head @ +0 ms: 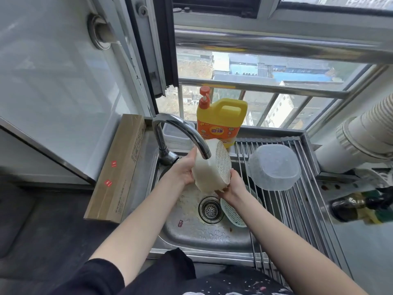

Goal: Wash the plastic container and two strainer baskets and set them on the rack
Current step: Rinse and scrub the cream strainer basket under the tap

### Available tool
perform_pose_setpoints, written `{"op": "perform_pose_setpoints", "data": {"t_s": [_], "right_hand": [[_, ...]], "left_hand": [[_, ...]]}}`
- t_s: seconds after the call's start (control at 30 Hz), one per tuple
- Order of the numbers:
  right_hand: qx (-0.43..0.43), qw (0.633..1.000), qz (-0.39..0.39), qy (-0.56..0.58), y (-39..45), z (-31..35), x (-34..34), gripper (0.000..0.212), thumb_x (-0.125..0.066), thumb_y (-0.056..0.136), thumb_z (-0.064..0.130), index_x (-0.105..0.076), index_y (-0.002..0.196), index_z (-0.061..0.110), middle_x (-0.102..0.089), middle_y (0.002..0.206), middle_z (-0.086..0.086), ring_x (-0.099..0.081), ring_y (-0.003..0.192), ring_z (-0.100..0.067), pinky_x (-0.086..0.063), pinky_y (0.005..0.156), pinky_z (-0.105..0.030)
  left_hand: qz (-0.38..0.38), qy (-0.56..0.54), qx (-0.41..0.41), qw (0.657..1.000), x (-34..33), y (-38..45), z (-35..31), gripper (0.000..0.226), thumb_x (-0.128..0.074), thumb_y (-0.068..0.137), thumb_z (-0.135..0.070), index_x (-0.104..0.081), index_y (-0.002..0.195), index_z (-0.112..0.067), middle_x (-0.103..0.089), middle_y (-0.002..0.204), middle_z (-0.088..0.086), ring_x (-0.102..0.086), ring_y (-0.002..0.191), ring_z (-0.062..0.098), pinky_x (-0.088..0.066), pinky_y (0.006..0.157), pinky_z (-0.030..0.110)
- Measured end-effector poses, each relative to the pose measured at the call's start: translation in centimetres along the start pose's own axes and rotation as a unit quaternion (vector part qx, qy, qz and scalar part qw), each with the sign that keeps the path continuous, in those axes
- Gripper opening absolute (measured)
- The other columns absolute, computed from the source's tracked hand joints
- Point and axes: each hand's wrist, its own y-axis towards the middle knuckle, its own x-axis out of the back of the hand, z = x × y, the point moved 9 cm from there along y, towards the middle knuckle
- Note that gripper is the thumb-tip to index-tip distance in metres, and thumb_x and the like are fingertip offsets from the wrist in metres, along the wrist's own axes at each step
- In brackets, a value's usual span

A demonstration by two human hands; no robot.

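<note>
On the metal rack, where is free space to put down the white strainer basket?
The rod rack is bare in front of the upturned clear plastic container, toward the person. Its far end is crowded by that container and the yellow detergent jug.

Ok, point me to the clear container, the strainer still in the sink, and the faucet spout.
clear container (274, 169): head view, upturned base.
sink strainer (232, 213): head view, mesh floor.
faucet spout (205, 154): head view, outlet end.

Bare forearms, left hand (184, 169) and right hand (232, 186) ungloved, no rings or watch seen, black short sleeve (93, 277) on left arm, dark top (223, 282) with pale speckles.
</note>
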Motion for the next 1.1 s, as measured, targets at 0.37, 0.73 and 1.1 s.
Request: {"op": "perform_pose_setpoints", "data": {"t_s": [0.37,0.73,1.1], "right_hand": [[0.127,0.955,-0.049,-0.263,-0.7,4.5,0.6,0.057,-0.030,0.096,0.056,-0.061,0.121,0.016,-0.060,0.121,-0.007,-0.055,0.112,-0.025,-0.041,0.098,-0.043],[0.287,0.876,0.029,-0.386,-3.0,5.7,-5.9,0.033,-0.042,0.098,0.040,-0.068,0.080,0.029,-0.067,0.083,0.010,-0.060,0.085,-0.012,-0.044,0.078,-0.032],[0.249,0.894,0.114,-0.354,-4.3,3.5,-7.3,0.038,-0.040,0.100,0.019,-0.074,0.098,0.002,-0.073,0.099,-0.006,-0.064,0.092,-0.013,-0.046,0.088,-0.027]], "left_hand": [[0.167,0.111,0.058,0.978,3.1,-4.1,7.1,0.038,-0.060,0.088,-0.006,-0.052,0.125,-0.010,-0.061,0.116,0.010,-0.060,0.105,0.023,-0.051,0.093,0.042],[0.019,-0.050,-0.027,0.998,4.9,-2.9,3.3,0.056,-0.024,0.100,-0.049,-0.064,0.114,-0.012,-0.071,0.111,0.009,-0.067,0.102,0.022,-0.047,0.090,0.037],[-0.097,0.120,-0.065,0.986,8.0,-2.5,4.7,0.047,-0.031,0.100,-0.045,-0.065,0.088,-0.015,-0.067,0.079,0.006,-0.063,0.068,0.012,-0.045,0.056,0.020]]}}
